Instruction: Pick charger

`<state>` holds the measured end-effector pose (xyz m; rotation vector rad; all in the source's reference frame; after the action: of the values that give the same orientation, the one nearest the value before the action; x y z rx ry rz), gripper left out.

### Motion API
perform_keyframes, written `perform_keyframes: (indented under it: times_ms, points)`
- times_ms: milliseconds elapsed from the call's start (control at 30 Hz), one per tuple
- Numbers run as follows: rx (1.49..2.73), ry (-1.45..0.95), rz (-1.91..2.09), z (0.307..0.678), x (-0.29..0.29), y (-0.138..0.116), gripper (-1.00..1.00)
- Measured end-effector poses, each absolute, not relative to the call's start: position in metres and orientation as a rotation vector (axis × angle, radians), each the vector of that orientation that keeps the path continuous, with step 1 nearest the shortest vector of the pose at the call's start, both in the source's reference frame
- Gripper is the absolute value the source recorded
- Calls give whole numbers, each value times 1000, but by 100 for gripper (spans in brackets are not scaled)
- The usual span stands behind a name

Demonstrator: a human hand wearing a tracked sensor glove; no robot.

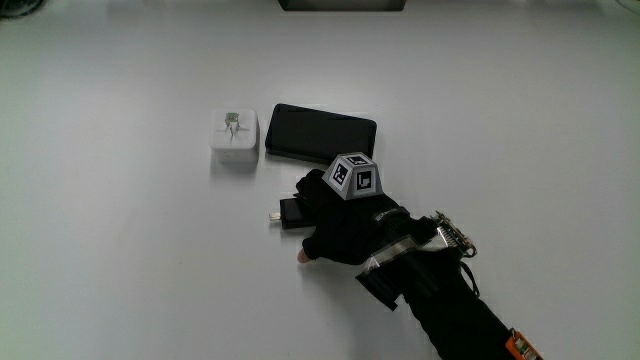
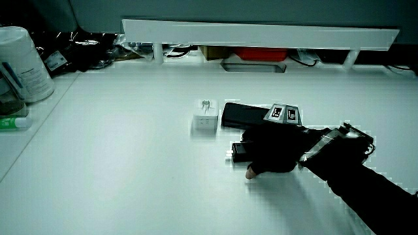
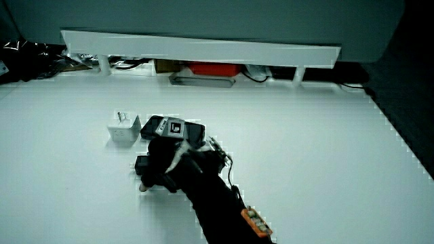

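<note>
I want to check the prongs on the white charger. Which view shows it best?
The main view: the white charger is seen from above, unobstructed, prongs up, beside the black phone. In both side views it shows smaller, at a slant, prongs still visible.

Flat black rectangular phone (image 1: 320,131) lying screen-up near the middle of the white table (image 1: 120,260), well away from every edge. Just beside one short end of it, a small white plastic cube with two metal prongs (image 1: 235,132), prongs pointing up, a narrow gap between the two. At the table's edge farthest from the person, a low white partition (image 2: 261,31) on short legs. Under that partition, a red box-like object (image 2: 261,53) and a shallow grey tray (image 2: 251,66). At a side edge of the table, a tall pale cylindrical container (image 2: 23,62) standing upright, contents unclear.
</note>
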<state>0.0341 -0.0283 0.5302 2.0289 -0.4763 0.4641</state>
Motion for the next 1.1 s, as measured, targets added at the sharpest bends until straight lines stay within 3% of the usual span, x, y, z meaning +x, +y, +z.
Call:
perform_keyframes:
  times_ms: [667, 1100]
  points:
    - [2207, -520, 482, 524, 34, -28, 100]
    - [2218, -553, 524, 511, 38, -30, 100]
